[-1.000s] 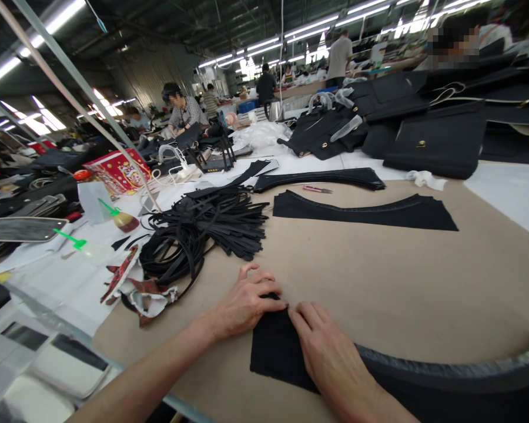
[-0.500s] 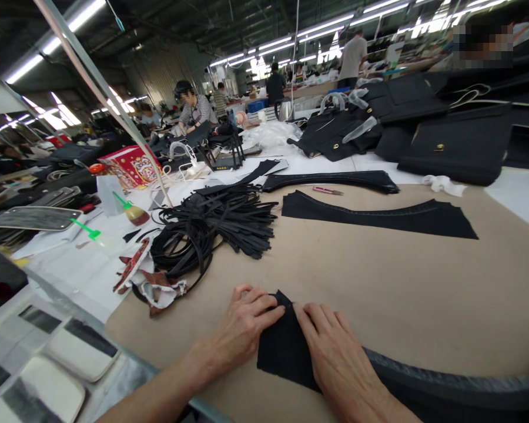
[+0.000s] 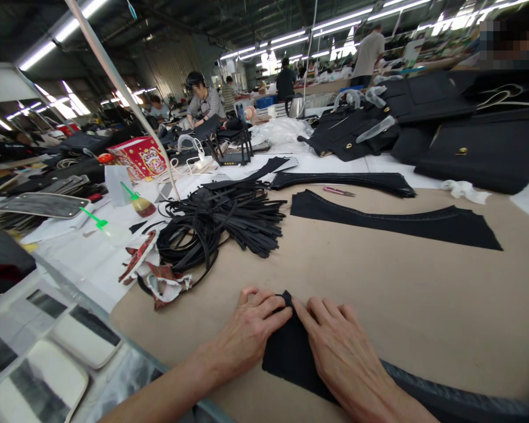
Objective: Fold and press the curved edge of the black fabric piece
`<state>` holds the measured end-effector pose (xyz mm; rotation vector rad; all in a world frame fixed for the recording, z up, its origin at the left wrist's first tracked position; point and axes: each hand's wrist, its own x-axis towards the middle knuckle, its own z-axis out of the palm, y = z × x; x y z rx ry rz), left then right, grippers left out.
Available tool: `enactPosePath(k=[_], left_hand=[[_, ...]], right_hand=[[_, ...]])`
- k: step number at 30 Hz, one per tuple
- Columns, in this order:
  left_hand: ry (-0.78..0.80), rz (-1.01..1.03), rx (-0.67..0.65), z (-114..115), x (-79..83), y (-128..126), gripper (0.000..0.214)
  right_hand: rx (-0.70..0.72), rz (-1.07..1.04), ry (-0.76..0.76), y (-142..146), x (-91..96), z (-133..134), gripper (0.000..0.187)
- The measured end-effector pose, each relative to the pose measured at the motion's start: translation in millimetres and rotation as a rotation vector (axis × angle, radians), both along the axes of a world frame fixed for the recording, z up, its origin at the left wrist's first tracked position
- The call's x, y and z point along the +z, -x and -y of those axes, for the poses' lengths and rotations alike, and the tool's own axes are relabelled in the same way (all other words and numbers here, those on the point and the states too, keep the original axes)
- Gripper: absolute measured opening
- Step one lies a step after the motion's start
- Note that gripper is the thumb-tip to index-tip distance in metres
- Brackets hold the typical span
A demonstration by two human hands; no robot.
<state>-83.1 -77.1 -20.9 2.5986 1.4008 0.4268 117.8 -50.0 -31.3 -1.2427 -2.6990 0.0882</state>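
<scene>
A long black fabric piece (image 3: 288, 355) with a curved edge lies on the brown work surface in front of me. My left hand (image 3: 252, 322) is closed on the upper corner at its near end, thumb and fingers pressed together there. Right beside it, my right hand (image 3: 346, 343) has its fingers curled and its thumb and index tips pressing the top edge of that same corner. The forearm covers the middle of the piece. Farther off lies a similar black cut panel (image 3: 392, 220), flat, with a pair of pink thread snips (image 3: 339, 191) behind it.
A heap of black strips (image 3: 229, 220) lies left of centre beside red-and-white scraps (image 3: 158, 282). Two bottles with green nozzles (image 3: 141, 204) stand at the left. Stacked curved panels (image 3: 346, 181) and black bags (image 3: 480, 147) lie at the back. Co-workers (image 3: 205, 103) are in the background.
The view has shifted slightly, so the surroundings appear a little to the right. Both hands stay at the corner of the fabric; the right fingers look more curled.
</scene>
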Motion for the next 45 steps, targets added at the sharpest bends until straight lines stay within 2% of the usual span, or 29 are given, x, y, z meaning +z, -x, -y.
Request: enactPosePath(k=[13,22,33,37,41,45], left_hand=[[0.005,-0.013,0.024,0,-1.3,0,0.045],[0.03,0.023,0.028,0,-3.4,1,0.039],[-0.016,0.021,0.042,1,-6.7,2,0.04],[-0.039,0.017,0.032,1,-7.5,2,0.038],[-0.083,0.006,0.036,1,-7.2,1,0.038],[-0.124,0.007,0.046,3,-7.9,2,0.04]], right_hand=[[0.027,0.005,-0.001,-1,0.9,-7,0.05],[0.004,-0.03,0.088,0,5.7,-8,0.049],[0.002,-0.06,0.098,1,4.7,-11,0.051],[-0.019,-0.102,0.107,-3,2.2,-12,0.041],[-0.025,-0.146,0.16,-1,3.7,-13,0.041],[-0.109,-0.191,0.281,8,11.2,-14,0.036]])
